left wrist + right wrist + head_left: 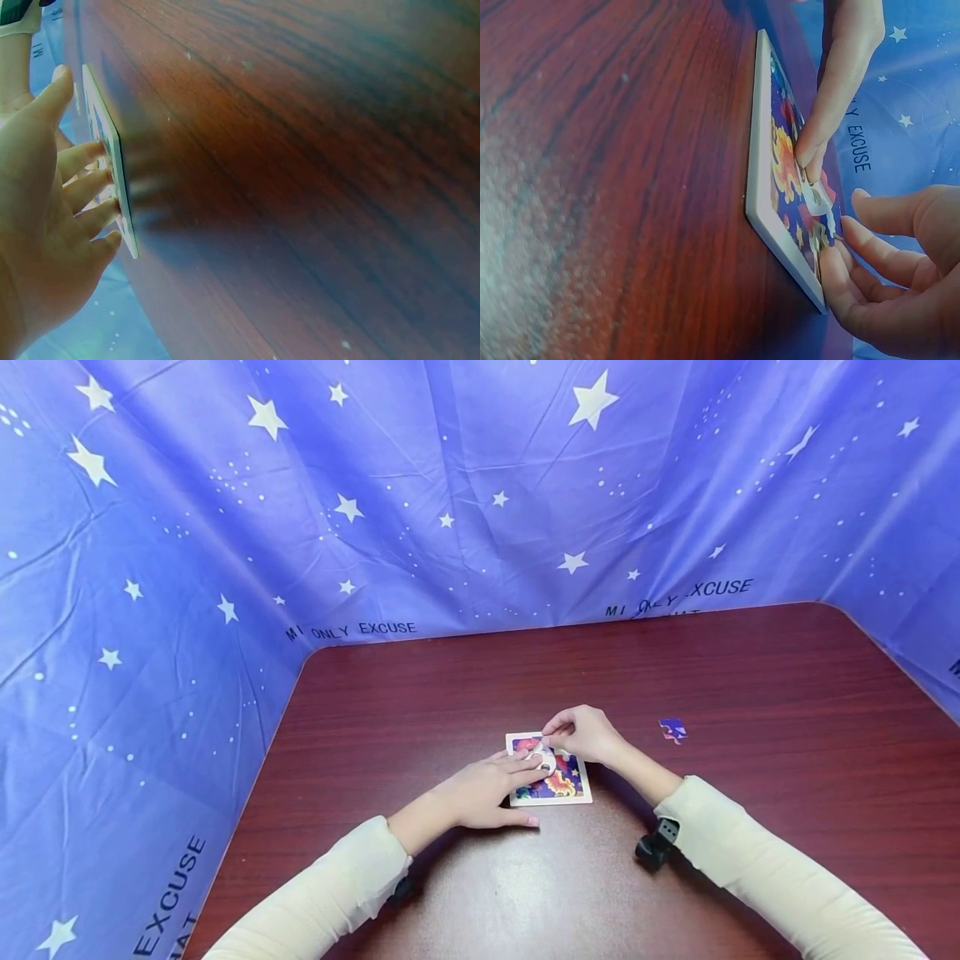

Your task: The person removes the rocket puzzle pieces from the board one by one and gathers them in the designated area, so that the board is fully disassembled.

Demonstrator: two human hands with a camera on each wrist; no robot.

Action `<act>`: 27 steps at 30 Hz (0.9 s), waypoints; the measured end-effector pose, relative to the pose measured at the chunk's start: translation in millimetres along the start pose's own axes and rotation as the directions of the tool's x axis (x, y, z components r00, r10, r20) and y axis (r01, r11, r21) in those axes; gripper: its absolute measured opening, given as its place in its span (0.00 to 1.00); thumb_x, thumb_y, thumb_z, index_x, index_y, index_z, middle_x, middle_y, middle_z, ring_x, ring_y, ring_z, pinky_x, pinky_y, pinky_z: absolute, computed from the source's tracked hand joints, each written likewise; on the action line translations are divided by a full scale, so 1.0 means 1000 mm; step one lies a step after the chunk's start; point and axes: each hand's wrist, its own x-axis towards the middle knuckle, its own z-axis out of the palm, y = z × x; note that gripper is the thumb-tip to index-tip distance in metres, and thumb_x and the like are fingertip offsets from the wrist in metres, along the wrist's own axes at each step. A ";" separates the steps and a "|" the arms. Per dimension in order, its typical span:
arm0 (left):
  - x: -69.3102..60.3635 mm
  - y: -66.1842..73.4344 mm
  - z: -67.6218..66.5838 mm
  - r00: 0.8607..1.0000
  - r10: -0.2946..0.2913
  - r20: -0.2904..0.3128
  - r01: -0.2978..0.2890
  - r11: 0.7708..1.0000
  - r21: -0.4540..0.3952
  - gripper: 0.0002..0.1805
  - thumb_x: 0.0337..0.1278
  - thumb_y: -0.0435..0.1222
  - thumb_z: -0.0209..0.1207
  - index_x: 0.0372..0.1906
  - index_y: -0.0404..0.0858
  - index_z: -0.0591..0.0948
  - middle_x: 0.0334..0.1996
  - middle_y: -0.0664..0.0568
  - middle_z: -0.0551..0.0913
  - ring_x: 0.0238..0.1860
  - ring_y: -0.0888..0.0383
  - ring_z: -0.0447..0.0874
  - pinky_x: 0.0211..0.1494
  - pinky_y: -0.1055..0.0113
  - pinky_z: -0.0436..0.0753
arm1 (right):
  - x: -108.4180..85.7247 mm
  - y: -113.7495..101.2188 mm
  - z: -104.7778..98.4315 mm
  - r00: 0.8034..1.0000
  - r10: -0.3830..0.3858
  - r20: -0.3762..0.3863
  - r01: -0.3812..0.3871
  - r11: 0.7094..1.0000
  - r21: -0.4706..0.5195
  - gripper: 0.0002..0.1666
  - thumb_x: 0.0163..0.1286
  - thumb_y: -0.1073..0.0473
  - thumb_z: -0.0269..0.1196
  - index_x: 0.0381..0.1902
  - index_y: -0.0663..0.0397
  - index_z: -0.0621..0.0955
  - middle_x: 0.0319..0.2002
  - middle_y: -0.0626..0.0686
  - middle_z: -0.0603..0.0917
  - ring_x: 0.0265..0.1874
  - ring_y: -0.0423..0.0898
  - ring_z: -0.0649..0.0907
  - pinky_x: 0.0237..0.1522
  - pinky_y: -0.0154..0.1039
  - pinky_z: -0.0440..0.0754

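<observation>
A small jigsaw puzzle (563,784) with a pale frame and a colourful cartoon picture lies on the table. My left hand (486,789) rests on its left part, fingers spread nearly straight over the picture and thumb stretched out on the near side. In the left wrist view, the left hand's fingertips (106,204) reach onto the board. My right hand (588,735) bends over the far right part, its fingertips (843,238) close together at a puzzle piece (829,234) by the board's edge. The fingers partly hide this piece.
A loose purple puzzle piece (672,730) lies on the dark red wooden table (420,693), right of the board. A blue star-printed curtain (465,485) surrounds the table's back and sides. Black wrist devices (657,843) sit at the cream sleeves (720,827).
</observation>
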 end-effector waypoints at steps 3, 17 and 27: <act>0.000 0.000 0.001 1.000 -0.002 -0.002 0.002 1.000 0.006 0.40 0.60 0.63 0.52 0.73 0.51 0.62 0.75 0.55 0.60 0.77 0.58 0.54 0.80 0.59 0.54 | 0.000 -0.001 0.000 1.000 0.001 0.005 -0.001 1.000 0.004 0.09 0.58 0.58 0.69 0.34 0.57 0.87 0.28 0.53 0.89 0.25 0.34 0.80 0.30 0.30 0.77; -0.001 0.000 0.000 1.000 -0.006 0.003 0.006 1.000 0.007 0.40 0.59 0.63 0.52 0.73 0.52 0.61 0.75 0.55 0.60 0.77 0.59 0.54 0.80 0.60 0.54 | 0.001 0.000 0.001 1.000 0.002 -0.014 -0.002 1.000 0.029 0.06 0.57 0.62 0.69 0.34 0.57 0.88 0.27 0.53 0.89 0.22 0.34 0.78 0.25 0.28 0.75; -0.001 0.000 0.000 1.000 -0.006 0.002 0.006 1.000 0.008 0.40 0.59 0.63 0.52 0.73 0.52 0.61 0.75 0.56 0.59 0.77 0.59 0.54 0.80 0.59 0.54 | 0.006 0.005 0.004 0.993 0.100 0.069 -0.112 0.971 0.211 0.10 0.58 0.63 0.69 0.38 0.61 0.87 0.29 0.56 0.90 0.22 0.32 0.82 0.27 0.27 0.81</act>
